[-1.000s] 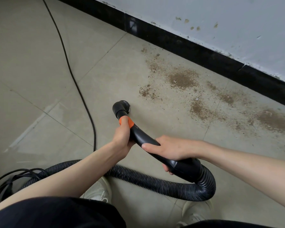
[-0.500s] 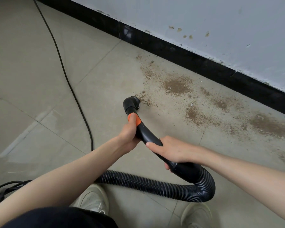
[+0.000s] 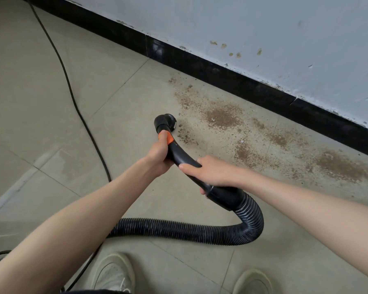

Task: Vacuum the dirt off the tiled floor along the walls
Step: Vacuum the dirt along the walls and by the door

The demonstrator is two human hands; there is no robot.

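Observation:
A black curved vacuum handle with an orange band ends in a round nozzle held low over the beige tiled floor. My left hand grips the handle just behind the orange band. My right hand grips it further back, near the cuff where the ribbed hose joins. Brown dirt lies in patches along the black baseboard, starting just right of the nozzle and running to a larger patch at the far right.
A black power cable runs across the tiles on the left, from the top edge down toward my feet. My two light shoes show at the bottom. A grey wall with chipped paint rises above the baseboard.
The nozzle has moved up and right toward the dirt, reaching its left edge. The small dirt patch nearest the nozzle looks thinner. Both hands keep their grip.

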